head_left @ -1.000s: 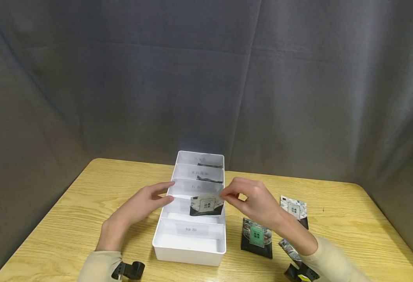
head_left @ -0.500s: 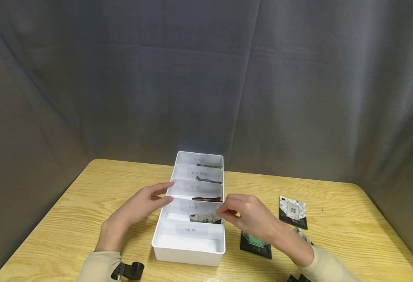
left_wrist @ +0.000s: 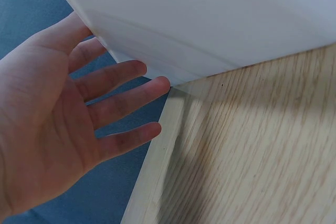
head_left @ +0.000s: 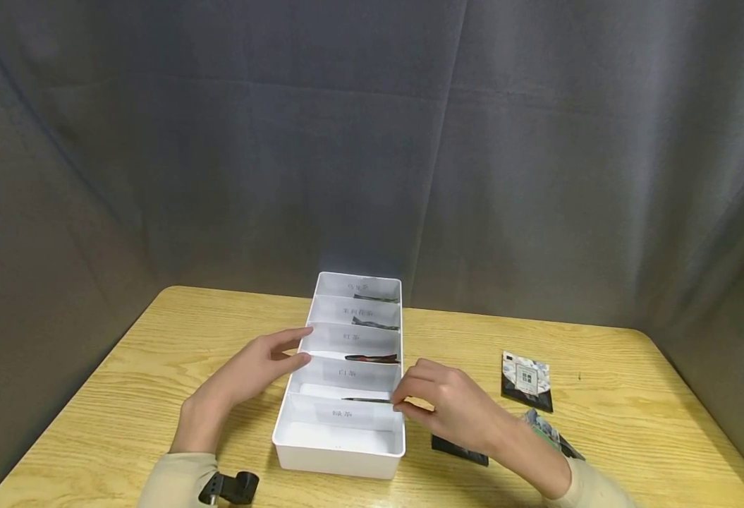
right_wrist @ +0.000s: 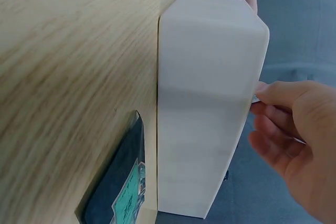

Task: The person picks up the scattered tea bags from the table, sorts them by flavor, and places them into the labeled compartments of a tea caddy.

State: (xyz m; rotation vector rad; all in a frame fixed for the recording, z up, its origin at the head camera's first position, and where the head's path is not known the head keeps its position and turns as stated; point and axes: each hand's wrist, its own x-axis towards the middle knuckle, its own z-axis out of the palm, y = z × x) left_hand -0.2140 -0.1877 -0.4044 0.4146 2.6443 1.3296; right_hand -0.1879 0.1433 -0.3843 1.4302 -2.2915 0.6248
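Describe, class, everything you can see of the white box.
The white box looks plastic, long and open-topped, split into five labelled compartments. It stands upright on the wooden table, its length running front to back. Packets show in the four farther compartments. The left hand appears to touch its left rim; the right hand is at its right rim.

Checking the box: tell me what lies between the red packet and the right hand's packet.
The head view shows a labelled white divider, then bare compartment floor, between the red packet and the held packet.
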